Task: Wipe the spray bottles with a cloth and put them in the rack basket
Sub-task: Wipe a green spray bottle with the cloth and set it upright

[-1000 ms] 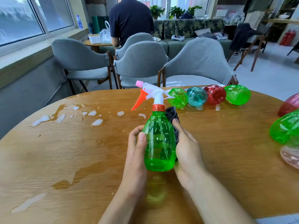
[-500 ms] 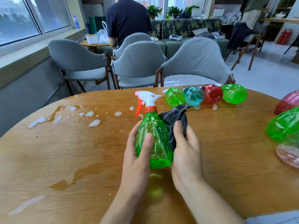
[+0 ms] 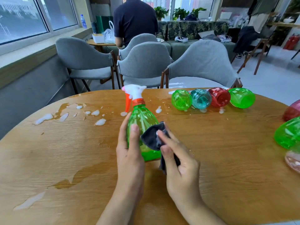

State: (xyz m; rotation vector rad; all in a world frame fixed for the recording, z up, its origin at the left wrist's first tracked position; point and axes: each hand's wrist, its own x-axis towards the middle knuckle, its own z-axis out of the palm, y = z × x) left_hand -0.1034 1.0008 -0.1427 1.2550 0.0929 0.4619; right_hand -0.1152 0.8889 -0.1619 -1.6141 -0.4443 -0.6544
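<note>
A green spray bottle [image 3: 142,119] with a white head and an orange trigger stands upright at the middle of the round wooden table [image 3: 65,151]. My left hand [image 3: 129,153] grips its body from the left, thumb across the front. My right hand [image 3: 177,158] pinches a dark grey cloth [image 3: 152,138] and holds it against the bottle's right front side. A row of lying bottles sits at the far edge: green [image 3: 181,99], teal [image 3: 201,99], red [image 3: 219,96], green [image 3: 242,97]. No rack basket is in view.
More bottles lie at the right edge: a red one [image 3: 292,111], a green one [image 3: 288,133] and a pinkish clear one [image 3: 293,159]. Foam blobs and wet patches [image 3: 68,114] mark the table's left side. Grey chairs [image 3: 201,65] stand behind it; a person [image 3: 134,20] stands beyond.
The bottle has turned, its trigger swinging from the left toward the far side. My right hand brought the cloth from behind the bottle round to its front right side.
</note>
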